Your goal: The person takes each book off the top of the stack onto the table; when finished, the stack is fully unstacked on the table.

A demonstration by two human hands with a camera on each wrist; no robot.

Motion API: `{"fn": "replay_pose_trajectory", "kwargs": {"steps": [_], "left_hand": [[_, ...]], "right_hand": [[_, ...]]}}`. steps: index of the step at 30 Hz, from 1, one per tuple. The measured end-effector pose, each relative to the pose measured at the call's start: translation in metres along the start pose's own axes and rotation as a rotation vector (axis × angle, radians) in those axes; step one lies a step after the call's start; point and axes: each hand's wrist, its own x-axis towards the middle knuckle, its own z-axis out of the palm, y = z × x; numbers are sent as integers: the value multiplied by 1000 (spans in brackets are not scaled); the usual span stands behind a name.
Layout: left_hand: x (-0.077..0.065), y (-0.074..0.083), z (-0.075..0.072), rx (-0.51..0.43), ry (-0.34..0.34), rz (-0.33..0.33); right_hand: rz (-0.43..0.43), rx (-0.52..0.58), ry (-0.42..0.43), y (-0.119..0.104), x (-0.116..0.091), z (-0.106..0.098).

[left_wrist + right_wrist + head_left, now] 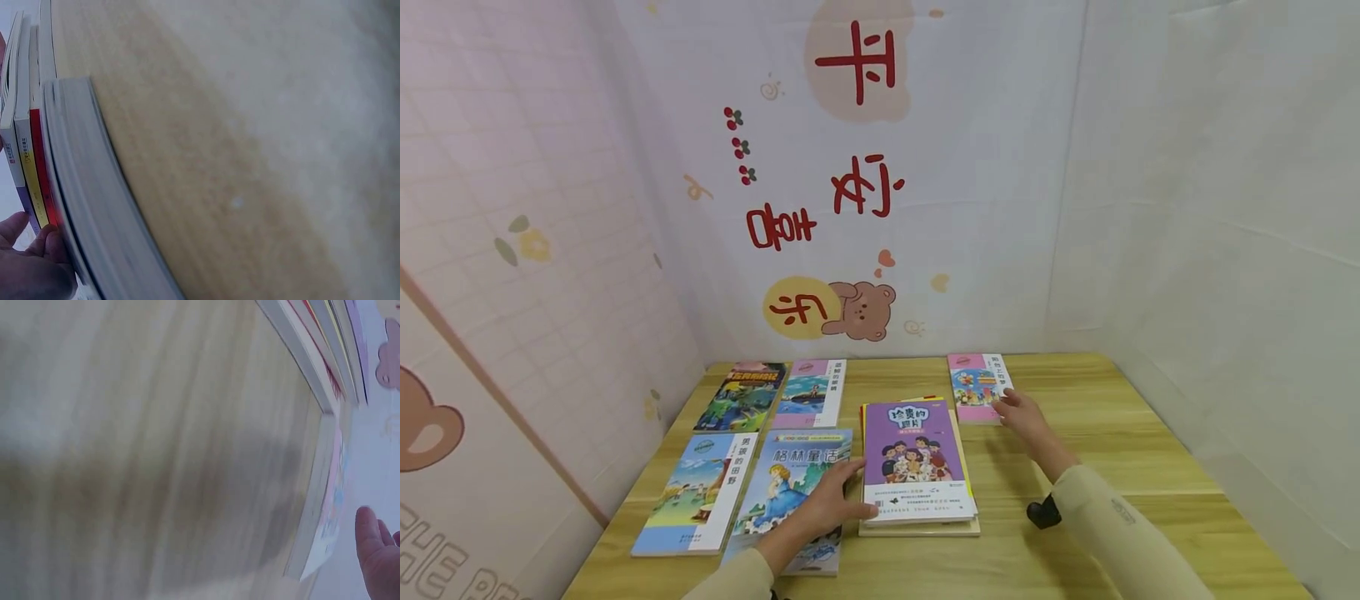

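Observation:
A stack of books topped by a purple-covered book (917, 450) lies on the wooden table. My left hand (831, 504) is at the stack's left side, thumb at the purple book's near left corner. In the left wrist view, its fingertips (53, 240) touch the yellow and red spines (37, 181). Below that hand, partly covered by it, lies a blue fairy-tale book (786, 483). At the back right is a pink-and-white book (976, 387). My right hand (1022, 425) hovers by its near right corner, fingers loosely bent and holding nothing; the right wrist view shows a gap between them.
Left of the stack lie a green jungle-cover book (741, 396), a pink-edged book with a sea picture (808, 396) and a blue-and-white book (696, 492). A printed cloth wall (985, 208) stands behind the table (1075, 392), with more cloth along both sides.

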Motion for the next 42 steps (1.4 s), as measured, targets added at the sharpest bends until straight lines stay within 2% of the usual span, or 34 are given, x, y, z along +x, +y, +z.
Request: {"fn": "replay_pose_trajectory", "kwargs": {"steps": [9, 18, 28, 35, 42], "left_hand": [[1, -3, -1, 8, 23, 1], [1, -3, 0, 18, 17, 7], [3, -5, 0, 8, 18, 6], [2, -6, 0, -1, 14, 18], [-1, 0, 0, -33, -44, 17]], "right_hand": [[-31, 100, -39, 8, -14, 29], [12, 157, -47, 15, -36, 57], [-7, 70, -20, 32, -62, 69], [-2, 31, -3, 37, -69, 70], [28, 3, -1, 34, -70, 71]]}}
